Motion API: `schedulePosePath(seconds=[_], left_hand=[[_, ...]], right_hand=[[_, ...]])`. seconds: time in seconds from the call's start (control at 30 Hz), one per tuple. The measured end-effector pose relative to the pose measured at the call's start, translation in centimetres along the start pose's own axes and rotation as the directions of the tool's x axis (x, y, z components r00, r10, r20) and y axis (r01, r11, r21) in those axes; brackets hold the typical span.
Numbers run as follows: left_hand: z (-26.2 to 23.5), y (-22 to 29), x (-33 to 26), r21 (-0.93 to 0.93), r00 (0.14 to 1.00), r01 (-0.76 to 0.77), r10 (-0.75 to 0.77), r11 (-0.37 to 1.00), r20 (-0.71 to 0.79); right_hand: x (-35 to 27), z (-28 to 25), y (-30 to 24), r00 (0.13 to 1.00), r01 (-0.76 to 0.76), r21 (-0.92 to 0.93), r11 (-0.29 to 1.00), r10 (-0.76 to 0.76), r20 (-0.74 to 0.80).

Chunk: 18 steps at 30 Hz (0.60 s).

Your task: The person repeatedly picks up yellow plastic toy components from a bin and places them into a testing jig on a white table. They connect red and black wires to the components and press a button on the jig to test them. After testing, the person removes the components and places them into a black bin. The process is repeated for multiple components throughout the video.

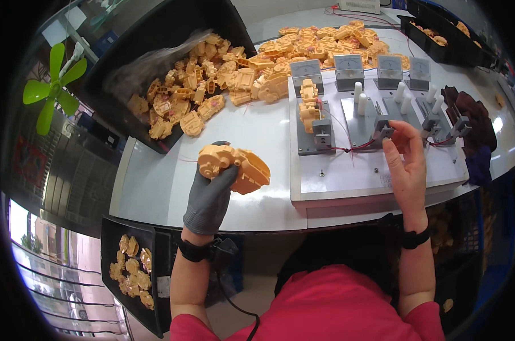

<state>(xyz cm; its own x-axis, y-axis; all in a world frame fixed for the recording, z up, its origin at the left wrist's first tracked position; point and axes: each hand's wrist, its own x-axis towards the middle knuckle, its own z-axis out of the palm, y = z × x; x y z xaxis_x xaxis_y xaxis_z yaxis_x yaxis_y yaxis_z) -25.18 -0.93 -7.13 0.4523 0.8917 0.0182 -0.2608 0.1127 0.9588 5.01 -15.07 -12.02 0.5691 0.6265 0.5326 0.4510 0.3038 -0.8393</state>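
My left hand point(209, 196), in a grey glove, grips a tan plastic gearbox housing point(234, 166) above the near edge of the white table point(155, 182). My bare right hand point(406, 162) reaches onto the grey test fixture point(360, 176), its fingertips at a small grey clamp block point(382, 128) with red and black wires. Another tan housing point(308, 102) stands in the fixture's left station, behind a similar clamp block point(321, 132). Several square analogue meters point(348, 69) line the fixture's back edge, and white pegs point(360, 96) stand behind the stations.
A black tray point(155, 34) tipped at the upper left spills a heap of tan housings point(212, 85) onto the table. More housings point(325, 40) lie behind the meters. Black bins sit at the far right point(439, 34) and lower left point(132, 273). A green fan point(51, 85) stands at the left.
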Motion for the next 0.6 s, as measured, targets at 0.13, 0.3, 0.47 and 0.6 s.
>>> schedulePosePath(seconds=[0.13,0.3,0.47,0.6], left_hand=[[-0.7,-0.2,-0.1,-0.085,0.992,-0.016,0.026,0.996,0.126],[-1.0,-1.0,-0.3,-0.165,0.976,0.0,0.036,0.986,0.214],[-1.0,-1.0,-0.2,0.003,0.994,0.012,-0.013,1.0,0.109],[-0.9,-1.0,-0.1,-0.022,0.992,-0.017,0.02,1.0,0.128]], right_hand=[[0.0,-0.2,-0.1,0.999,-0.021,0.041,0.999,0.02,0.027],[-0.1,-0.2,0.2,0.999,-0.023,0.053,0.998,0.021,0.04],[-0.1,-0.2,0.0,0.999,-0.033,0.052,0.998,0.031,0.037],[-0.1,-0.3,-0.1,0.999,-0.012,0.023,1.0,0.011,0.034]])
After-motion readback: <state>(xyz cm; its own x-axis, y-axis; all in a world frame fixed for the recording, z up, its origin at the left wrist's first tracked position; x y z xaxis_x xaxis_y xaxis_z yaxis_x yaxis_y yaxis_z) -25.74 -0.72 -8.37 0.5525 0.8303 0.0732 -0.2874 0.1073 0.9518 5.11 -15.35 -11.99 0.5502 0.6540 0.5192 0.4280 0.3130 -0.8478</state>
